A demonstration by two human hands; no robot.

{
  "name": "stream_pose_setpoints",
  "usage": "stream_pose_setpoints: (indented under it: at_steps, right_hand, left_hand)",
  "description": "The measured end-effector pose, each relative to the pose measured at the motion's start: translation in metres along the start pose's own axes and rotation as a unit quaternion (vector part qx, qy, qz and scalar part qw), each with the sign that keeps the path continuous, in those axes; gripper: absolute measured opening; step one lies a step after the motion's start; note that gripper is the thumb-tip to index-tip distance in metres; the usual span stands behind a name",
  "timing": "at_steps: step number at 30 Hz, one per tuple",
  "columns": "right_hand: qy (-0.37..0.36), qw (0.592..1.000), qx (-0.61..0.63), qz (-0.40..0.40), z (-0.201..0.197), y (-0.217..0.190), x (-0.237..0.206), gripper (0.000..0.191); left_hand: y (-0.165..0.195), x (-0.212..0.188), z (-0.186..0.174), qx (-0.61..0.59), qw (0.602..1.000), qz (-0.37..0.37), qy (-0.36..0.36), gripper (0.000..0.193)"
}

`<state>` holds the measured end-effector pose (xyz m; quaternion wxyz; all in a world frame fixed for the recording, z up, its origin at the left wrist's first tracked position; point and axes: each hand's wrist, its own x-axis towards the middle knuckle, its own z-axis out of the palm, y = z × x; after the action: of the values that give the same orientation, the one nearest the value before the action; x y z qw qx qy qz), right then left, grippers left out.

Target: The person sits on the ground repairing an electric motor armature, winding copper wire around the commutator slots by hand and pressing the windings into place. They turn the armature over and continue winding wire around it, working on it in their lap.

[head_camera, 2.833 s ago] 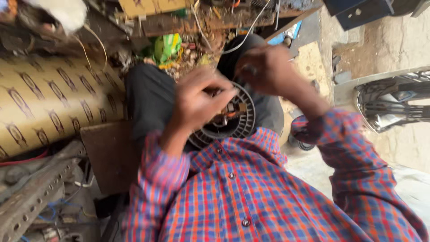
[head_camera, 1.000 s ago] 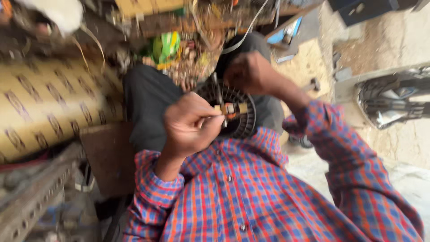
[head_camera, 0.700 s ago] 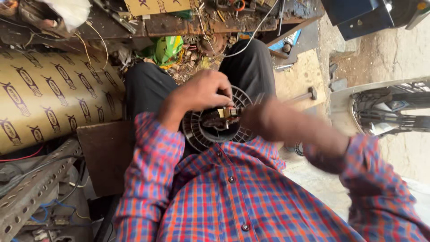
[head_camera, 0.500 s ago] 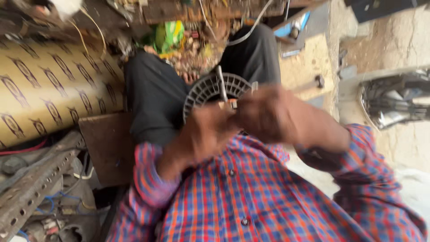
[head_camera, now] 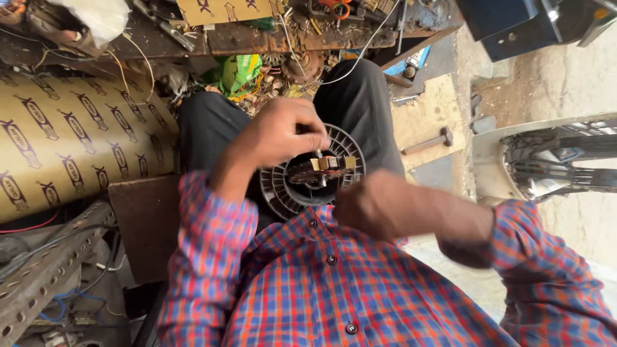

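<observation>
Two hands work over a round, finned metal motor part [head_camera: 302,186] resting in the person's lap, between the dark-trousered knees. The left hand [head_camera: 283,132] — at the part's eleven o'clock — pinches a thin metal tool [head_camera: 319,157] standing on the hub. The right hand [head_camera: 373,205], at four o'clock, is closed — whether it holds anything cannot be told.

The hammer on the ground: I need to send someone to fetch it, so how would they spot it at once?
Start from the person's dark-trousered leg on the right side of the picture and look just beyond it to the pale flat board on the ground. The hammer lies at that board's lower edge, handle slanting, dark head towards the right. Nothing else there has a straight handle ending in a blocky head.
</observation>
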<state>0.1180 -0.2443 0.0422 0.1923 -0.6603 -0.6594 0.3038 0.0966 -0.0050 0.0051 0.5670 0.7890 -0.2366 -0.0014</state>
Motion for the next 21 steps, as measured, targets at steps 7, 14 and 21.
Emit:
stream_pose_setpoints:
  at_steps: [7, 14, 21]
  right_hand:
    - [0.240, 0.970, 0.029, 0.011, -0.010, 0.061, 0.030, 0.020]
    - [0.244, 0.951, -0.117, 0.149, 0.008, 0.098, -0.011, 0.010]
    - [0.078, 0.993, -0.010, -0.092, -0.009, -0.011, 0.002, 0.020]
  left_hand:
    - [0.013, -0.093, 0.055, 0.233, 0.955, 0.135, 0.125, 0.004]
    - [-0.032, -0.010, 0.029, 0.069, 0.992, 0.037, 0.099, 0.024]
    - [-0.001, -0.029, 0.015, -0.078, 0.987, -0.006, 0.137, 0.013]
